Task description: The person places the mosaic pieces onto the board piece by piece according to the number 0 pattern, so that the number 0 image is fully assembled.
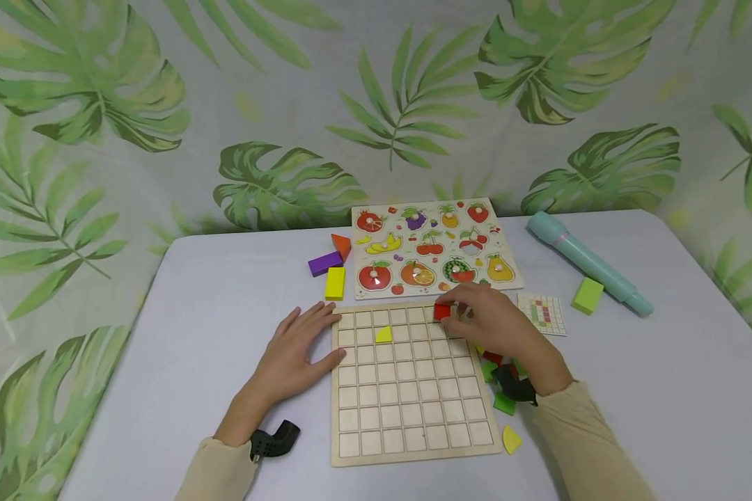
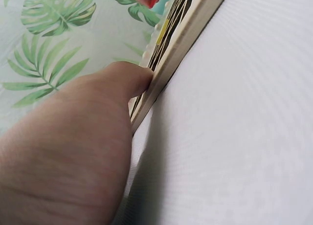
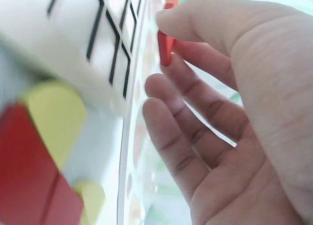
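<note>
A wooden grid board [image 1: 413,459] lies on the table, with a yellow quarter-round tile [image 1: 384,335] in one of its upper cells. Over the board's top right corner my right hand [image 1: 491,320] pinches a red square tile [image 1: 441,312] between thumb and fingers. In the right wrist view that red tile [image 3: 165,48] is seen edge-on at the fingertips, the other fingers loosely bent. My left hand [image 1: 297,355] rests along the board's left edge, fingers spread and relaxed. The left wrist view shows its thumb [image 2: 132,78] touching the board's side [image 2: 171,58].
Behind the board lies a fruit puzzle [image 1: 435,250]. Left of it are a purple block [image 1: 325,264], an orange triangular block [image 1: 341,245] and a yellow block [image 1: 335,284]. To the right are a pattern card [image 1: 542,314], a green block [image 1: 587,296] and a teal tube [image 1: 592,264]. Loose tiles [image 1: 504,403] sit under the right wrist.
</note>
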`<state>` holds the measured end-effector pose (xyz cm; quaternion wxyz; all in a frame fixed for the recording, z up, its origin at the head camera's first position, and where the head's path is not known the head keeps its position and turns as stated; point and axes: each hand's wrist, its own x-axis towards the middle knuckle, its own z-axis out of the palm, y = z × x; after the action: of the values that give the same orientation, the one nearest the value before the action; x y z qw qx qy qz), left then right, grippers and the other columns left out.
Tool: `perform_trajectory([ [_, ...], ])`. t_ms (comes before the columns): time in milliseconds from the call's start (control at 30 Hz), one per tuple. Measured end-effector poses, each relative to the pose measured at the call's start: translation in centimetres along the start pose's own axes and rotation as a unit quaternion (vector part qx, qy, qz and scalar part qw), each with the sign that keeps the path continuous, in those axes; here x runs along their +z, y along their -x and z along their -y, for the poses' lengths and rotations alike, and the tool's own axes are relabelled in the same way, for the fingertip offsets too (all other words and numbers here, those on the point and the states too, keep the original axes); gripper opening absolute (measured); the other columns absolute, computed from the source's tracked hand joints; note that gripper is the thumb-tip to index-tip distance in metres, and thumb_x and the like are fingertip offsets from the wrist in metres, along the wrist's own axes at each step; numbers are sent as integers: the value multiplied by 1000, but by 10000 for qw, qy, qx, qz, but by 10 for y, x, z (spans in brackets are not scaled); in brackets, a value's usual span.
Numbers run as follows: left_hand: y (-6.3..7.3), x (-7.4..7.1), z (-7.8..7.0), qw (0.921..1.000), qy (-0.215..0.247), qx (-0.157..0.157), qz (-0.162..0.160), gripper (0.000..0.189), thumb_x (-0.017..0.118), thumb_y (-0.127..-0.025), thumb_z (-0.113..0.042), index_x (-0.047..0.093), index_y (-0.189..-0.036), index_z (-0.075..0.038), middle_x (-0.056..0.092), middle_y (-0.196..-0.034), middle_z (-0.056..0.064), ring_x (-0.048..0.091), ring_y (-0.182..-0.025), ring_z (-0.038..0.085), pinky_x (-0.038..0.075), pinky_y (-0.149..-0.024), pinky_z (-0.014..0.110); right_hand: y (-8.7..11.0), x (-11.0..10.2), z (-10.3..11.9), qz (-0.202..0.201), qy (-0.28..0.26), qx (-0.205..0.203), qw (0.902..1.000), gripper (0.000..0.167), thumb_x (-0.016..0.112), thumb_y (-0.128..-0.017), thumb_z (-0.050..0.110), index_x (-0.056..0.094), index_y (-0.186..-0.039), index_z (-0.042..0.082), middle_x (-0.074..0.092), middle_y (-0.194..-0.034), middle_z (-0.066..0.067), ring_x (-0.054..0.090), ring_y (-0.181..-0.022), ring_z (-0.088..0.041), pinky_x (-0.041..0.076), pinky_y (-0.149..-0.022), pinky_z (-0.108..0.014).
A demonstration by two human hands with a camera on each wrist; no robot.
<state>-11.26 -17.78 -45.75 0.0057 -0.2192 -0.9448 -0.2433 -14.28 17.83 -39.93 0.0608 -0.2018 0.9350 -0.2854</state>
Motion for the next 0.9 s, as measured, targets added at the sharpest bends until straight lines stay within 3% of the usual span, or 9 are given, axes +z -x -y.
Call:
perform_trajectory([
  [367,1,0,0,10000,8,31,-73,62,67,-96,-47,56,-148,-16,46,-161,2,33,-154,23,15,-130,50,-9,23,24,-25,55,-546,9985,28,79,-92,22,75,-118,15,67,-105,2,60,-86,-15,52,-70,-28],
  [500,2,0,1,10000,5,0,-46,62,67,-96,-48,55,-148,-16,45,-162,1,32,-155,22,14,-130,48,-13,30,35,70,184,-731,9971,28,79,-91,21,76,-118,12,71,-110,1,60,-88,-15,54,-77,-31],
  [733,1,0,0,9999,25,48,-108,61,67,-96,-47,56,-148,-16,46,-161,2,33,-154,23,15,-129,50,-17,40,44,333,402,-480,9975,29,79,-91,22,76,-119,14,72,-118,0,64,-106,-18,57,-93,-37],
  [900,0,0,0,9998,21,85,-166,61,68,-95,-46,57,-147,-16,47,-161,2,35,-154,24,17,-129,51,-16,43,46,438,490,-390,9971,30,79,-91,24,76,-120,17,71,-119,1,63,-110,-19,56,-97,-39],
])
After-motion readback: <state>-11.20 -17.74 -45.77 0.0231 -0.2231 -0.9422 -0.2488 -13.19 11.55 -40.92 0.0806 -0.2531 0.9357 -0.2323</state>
